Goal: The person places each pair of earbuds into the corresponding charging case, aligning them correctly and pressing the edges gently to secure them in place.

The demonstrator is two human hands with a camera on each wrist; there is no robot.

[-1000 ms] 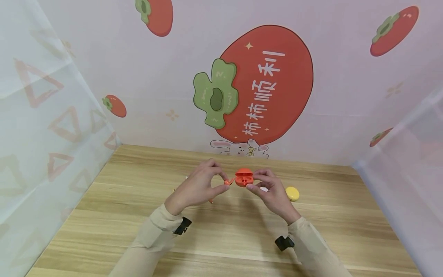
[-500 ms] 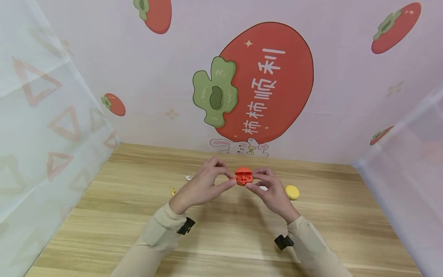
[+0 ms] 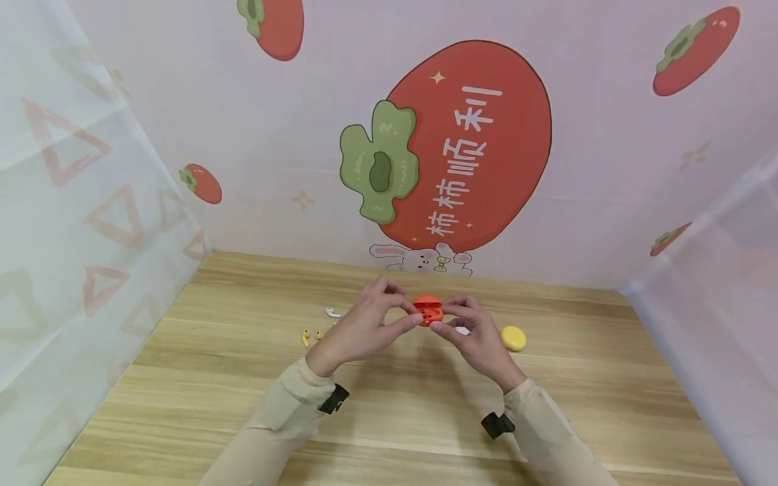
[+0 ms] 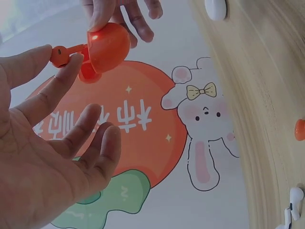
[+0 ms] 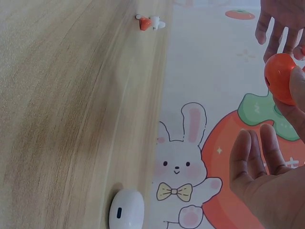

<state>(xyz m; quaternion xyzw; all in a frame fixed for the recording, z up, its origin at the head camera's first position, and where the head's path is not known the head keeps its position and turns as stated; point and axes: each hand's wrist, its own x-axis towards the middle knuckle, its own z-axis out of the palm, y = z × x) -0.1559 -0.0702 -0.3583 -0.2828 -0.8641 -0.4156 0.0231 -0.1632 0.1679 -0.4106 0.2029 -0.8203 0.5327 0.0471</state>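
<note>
My right hand [image 3: 480, 337] holds an orange earbud case [image 3: 433, 314] above the table, its lid raised. A small light glows on the case. In the left wrist view, my left hand [image 4: 57, 157] pinches an orange earbud [image 4: 59, 56] between thumb and finger. The stem points into the opening of the case; how deep it sits is hidden. From the right wrist, the back of the case [image 5: 280, 78] shows between my right thumb and fingers, with the left hand beyond it.
A yellow case [image 3: 513, 338] lies right of my right hand, and a white case [image 5: 127, 210] lies partly behind it. On the left are a white earbud [image 3: 332, 312] and yellow earbuds [image 3: 306, 337]. Another orange earbud [image 4: 300, 130] lies on the table. A printed cloth wall [image 3: 273, 223] stands behind.
My left hand has moved right, bringing the orange earbud from beside the case to its opening. The right hand stays nearly still. More yellow and white earbuds show behind my left hand.
</note>
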